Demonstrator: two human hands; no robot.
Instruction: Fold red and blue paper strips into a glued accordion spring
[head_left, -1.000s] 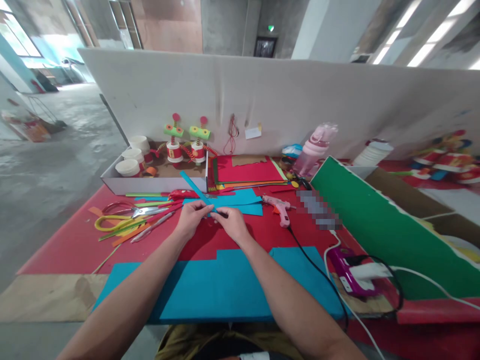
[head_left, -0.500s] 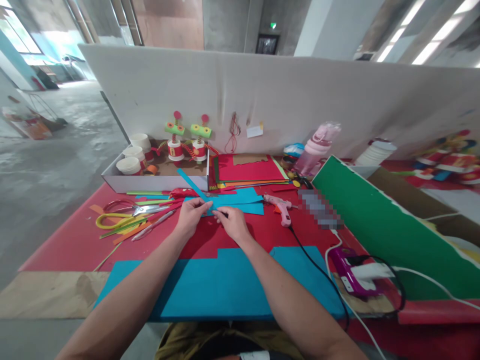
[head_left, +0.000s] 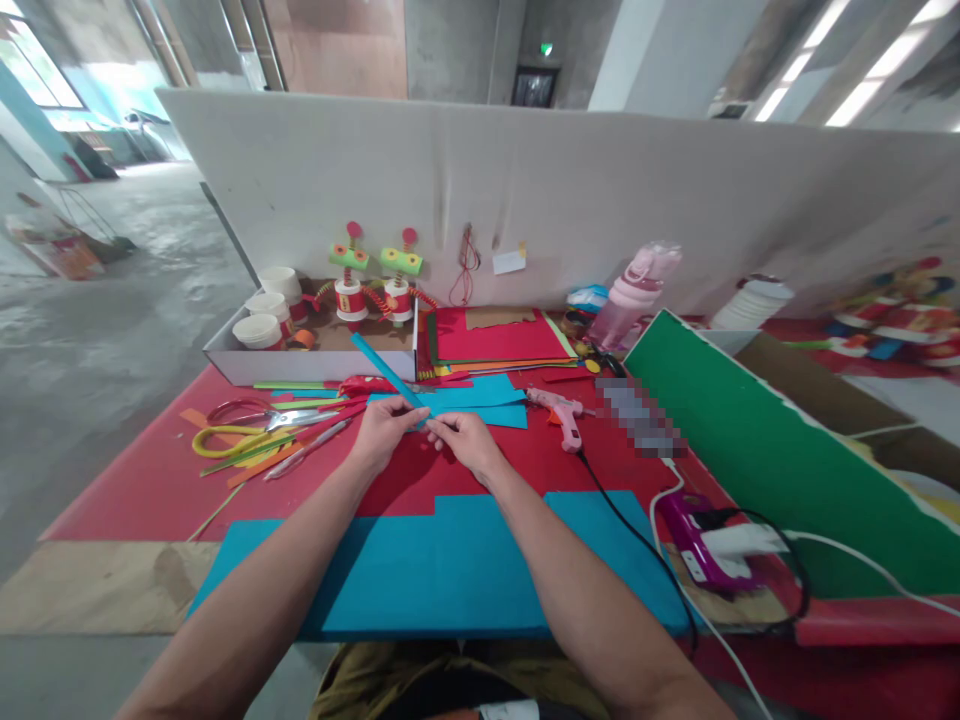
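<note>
From afar I see the narrow, flat blue paper strip [head_left: 381, 372] slanting towards half past ten from the left hand [head_left: 383, 436], the nearer one, which pinches its lower part; at three o'clock, the right hand [head_left: 466, 440] meets its bottom end, but I cannot tell whether it grips.

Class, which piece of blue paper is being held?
The narrow strip slanting up from the left hand; the wider blue sheets lie on the table.
</note>
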